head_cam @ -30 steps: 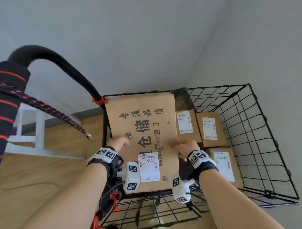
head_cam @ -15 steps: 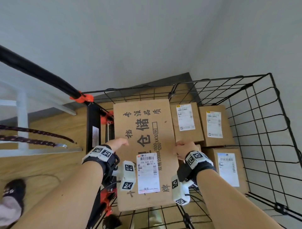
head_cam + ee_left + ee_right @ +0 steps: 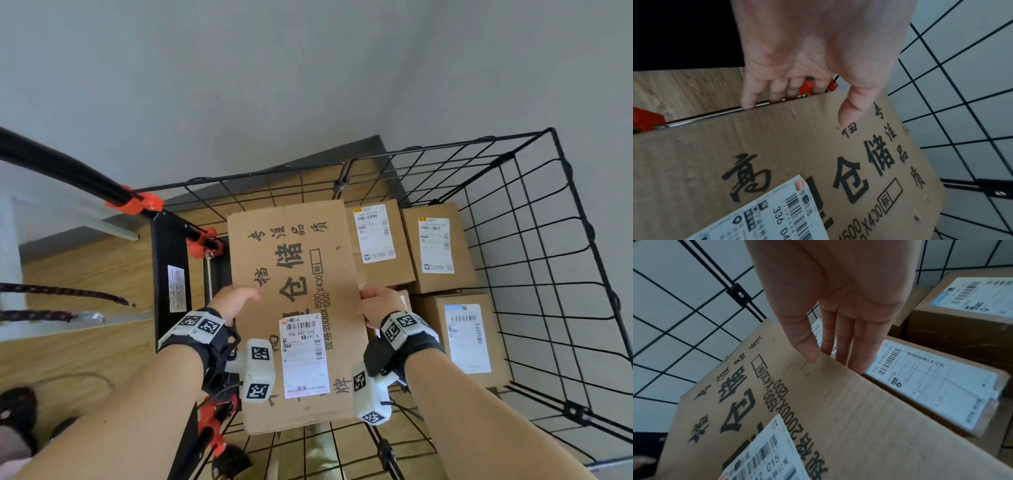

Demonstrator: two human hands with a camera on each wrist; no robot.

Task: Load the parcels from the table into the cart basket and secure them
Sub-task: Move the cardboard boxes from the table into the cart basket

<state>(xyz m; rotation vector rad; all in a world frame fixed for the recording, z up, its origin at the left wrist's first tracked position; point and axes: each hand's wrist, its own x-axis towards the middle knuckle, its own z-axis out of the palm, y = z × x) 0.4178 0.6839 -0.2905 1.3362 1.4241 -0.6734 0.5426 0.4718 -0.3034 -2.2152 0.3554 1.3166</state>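
Now, in the head view, we are holding the large printed box (image 3: 294, 308) by its two long sides, our left hand (image 3: 234, 301) at the centre-left of the frame and our right hand (image 3: 378, 303) just right of centre. Its long axis is running from the bottom of the frame up toward the far wall of the wire basket (image 3: 548, 240), so both grips are sitting near the middle of its length and neither hand is nearer than the other. It is hanging over the left part of the basket, beside three smaller labelled parcels (image 3: 442, 246) filling the right half. A black-and-red elastic cord (image 3: 68, 294) is lying at the left edge, outside the basket.

Looking along the left wrist, we are wrapping our left hand (image 3: 818, 56) over the box (image 3: 777, 154): the thumb is pressing on the printed top face in the upper middle, and the fingers (image 3: 777, 91) are dropping behind the far edge, grasping it.

Looking along the right wrist, our right hand (image 3: 838, 305) is lying with nearly straight fingers (image 3: 855, 353) down the box (image 3: 818, 410) edge at centre frame, thumb tip on the top face, bracing more than clenching. A labelled parcel (image 3: 931, 382) is sitting just beyond those fingertips, lower right, so we judge the gap for lowering is tight on that side.
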